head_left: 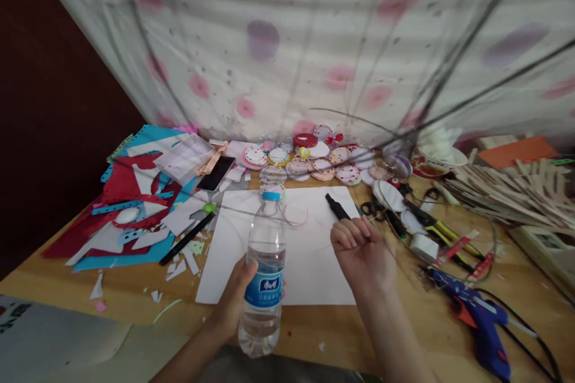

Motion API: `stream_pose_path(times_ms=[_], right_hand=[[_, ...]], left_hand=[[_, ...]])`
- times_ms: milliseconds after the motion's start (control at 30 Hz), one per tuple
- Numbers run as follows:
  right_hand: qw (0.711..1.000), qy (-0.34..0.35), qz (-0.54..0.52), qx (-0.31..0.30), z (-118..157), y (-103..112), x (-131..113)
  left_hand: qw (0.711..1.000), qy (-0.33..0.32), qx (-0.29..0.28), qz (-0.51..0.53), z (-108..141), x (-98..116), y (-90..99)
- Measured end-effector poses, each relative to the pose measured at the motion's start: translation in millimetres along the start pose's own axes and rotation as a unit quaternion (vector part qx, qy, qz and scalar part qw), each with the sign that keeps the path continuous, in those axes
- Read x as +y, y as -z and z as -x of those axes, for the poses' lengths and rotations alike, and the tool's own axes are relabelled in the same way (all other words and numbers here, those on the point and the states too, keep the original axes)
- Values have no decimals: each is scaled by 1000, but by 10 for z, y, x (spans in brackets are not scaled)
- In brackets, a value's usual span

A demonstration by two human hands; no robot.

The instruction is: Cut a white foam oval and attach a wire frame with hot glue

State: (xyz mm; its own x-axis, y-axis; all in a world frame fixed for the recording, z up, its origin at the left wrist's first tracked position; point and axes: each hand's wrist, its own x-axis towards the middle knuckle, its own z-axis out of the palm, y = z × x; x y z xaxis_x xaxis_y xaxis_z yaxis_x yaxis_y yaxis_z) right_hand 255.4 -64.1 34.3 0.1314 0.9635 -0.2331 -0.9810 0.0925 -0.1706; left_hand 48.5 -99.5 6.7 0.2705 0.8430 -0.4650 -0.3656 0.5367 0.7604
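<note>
Left hand (236, 296): grip wrapped round a clear plastic bottle (264, 290) at label height, thumb across the near face. Bottle is lower center of frame, near upright, top leaning slightly right, blue cap (271, 196) on, liquid inside, blue label facing the camera. Can't tell if its base touches anything.

Right hand (366, 254): right of center, fingers curled in toward the palm. Can't tell if that grip is pinching anything. Black marker (336, 208) runs just beyond the knuckles; its near end is hidden by the hand, so contact unclear.

White paper (314, 257) lies on the wooden counter (323, 338), center frame, behind bottle and right hand.

Left of frame: pile of red and blue sheets (168, 248) with cut scraps, black pen (186, 240) at its right edge, phone (216, 173) and clear box (185, 158) above that.

Top edge of paper: row of decorated discs (298, 166), some stacked. Patterned curtain (305, 42) fills the upper frame.

Right of frame: yellow-and-black pliers (442, 232), white block (424, 248) just beside, pale flat sticks (516, 191) under an orange sheet (518, 152). Blue glue gun (487, 323) lower right, cable trailing.
</note>
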Motion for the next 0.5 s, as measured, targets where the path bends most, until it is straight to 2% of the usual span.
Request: stream_pose_path(times_ms=[167, 400, 500], right_hand=[[998, -47, 43, 10, -75, 29, 20], [989, -136, 23, 44, -168, -50, 84], [985, -156, -1, 70, -137, -61, 92]], left_hand=[[999, -5, -22, -24, 59, -53, 86], [997, -34, 71, -6, 135, -42, 167], [997, -49, 66, -3, 142, -13, 143]])
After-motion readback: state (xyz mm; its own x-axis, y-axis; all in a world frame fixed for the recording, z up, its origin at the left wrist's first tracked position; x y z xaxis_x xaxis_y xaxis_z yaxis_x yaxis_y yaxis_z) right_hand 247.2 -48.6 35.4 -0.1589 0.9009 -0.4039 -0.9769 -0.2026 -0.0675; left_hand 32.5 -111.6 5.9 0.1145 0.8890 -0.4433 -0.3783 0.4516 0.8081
